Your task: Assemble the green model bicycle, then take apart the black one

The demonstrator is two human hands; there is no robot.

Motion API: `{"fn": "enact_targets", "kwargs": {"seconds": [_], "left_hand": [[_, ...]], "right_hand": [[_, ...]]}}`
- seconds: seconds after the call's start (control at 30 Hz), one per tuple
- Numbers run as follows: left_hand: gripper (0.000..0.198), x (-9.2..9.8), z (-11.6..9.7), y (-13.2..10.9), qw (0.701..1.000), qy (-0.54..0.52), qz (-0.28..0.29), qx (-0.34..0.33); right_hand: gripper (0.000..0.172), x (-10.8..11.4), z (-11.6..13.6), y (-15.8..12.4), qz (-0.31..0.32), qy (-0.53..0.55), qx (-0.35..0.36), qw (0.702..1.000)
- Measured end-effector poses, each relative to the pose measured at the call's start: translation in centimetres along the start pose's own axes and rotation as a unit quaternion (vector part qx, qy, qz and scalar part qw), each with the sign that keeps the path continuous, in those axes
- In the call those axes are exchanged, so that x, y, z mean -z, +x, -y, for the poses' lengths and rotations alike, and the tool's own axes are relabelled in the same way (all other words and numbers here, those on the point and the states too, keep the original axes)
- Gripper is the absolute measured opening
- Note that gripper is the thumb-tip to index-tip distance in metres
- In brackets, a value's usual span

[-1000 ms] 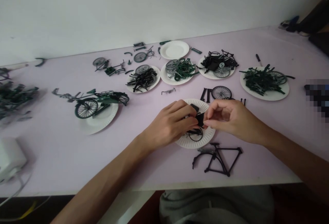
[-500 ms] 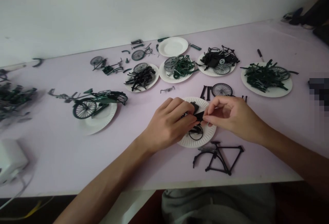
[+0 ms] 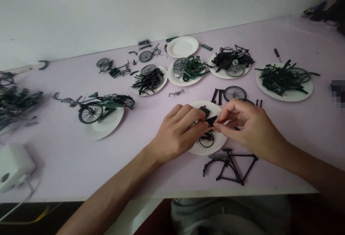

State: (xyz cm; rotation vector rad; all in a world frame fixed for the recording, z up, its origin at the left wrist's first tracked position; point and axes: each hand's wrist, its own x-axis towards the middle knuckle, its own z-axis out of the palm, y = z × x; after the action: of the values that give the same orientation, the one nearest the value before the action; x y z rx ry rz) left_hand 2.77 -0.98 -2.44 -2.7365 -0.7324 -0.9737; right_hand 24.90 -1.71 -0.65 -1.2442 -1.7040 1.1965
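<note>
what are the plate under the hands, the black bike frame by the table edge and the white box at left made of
Plate: probably paper or thin card, matte white, from its crimped rim.
Black bike frame: likely moulded plastic, low sheen, from its evenly black surface; painted metal possible.
White box: apparently hard plastic, smooth, from its rounded edges.

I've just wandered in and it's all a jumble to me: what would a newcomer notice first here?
Probably the left hand and right hand, which meet at a small dark part over a white plate. Just below them in the picture lies a black bike frame. Off to the left, a green bike that looks largely assembled sits over another plate.
</note>
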Motion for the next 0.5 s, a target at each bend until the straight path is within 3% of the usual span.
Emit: {"fn": "enact_targets", "kwargs": {"seconds": [0.27,0.5], "left_hand": [[0.015,0.16,-0.13,0.13,0.999,0.028,-0.018,0.001],[0.013,0.29,-0.26,0.09,1.000,0.027,-0.010,-0.004]], "right_hand": [[0.009,0.20,-0.50,0.12,0.060,0.046,-0.034,0.997],[0.023,0.64,-0.92,0.52,0.104,0.165,-0.098,0.976]]}}
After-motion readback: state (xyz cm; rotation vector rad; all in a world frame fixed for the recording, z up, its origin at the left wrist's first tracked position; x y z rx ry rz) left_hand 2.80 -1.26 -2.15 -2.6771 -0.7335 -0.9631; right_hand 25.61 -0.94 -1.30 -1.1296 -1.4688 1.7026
